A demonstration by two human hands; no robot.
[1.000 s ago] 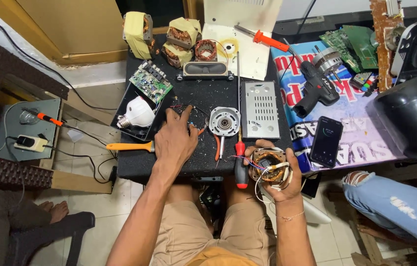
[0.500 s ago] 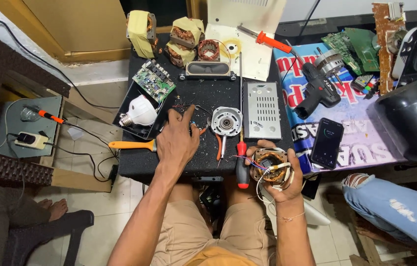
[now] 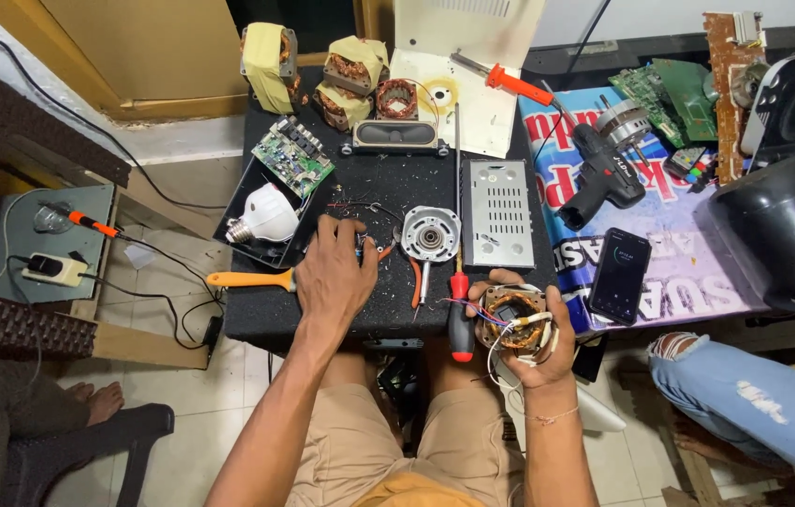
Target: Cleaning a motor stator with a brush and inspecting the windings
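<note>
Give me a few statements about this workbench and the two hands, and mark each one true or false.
1. The right hand holds a motor stator with loose wires. True.
2. The left hand holds the orange-handled tool. False: it rests palm down on the black table, the tool beside it.
3. A phone lies right of the stator. True.
4. The bulb lies on the floor. False: it lies in a black tray on the table.
5. The red-handled screwdriver lies between the hands. True.

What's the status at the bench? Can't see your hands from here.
Left hand flat on the black table, over pliers. Right hand grips motor stator, wires trailing. Red screwdriver lies between hands.
</note>
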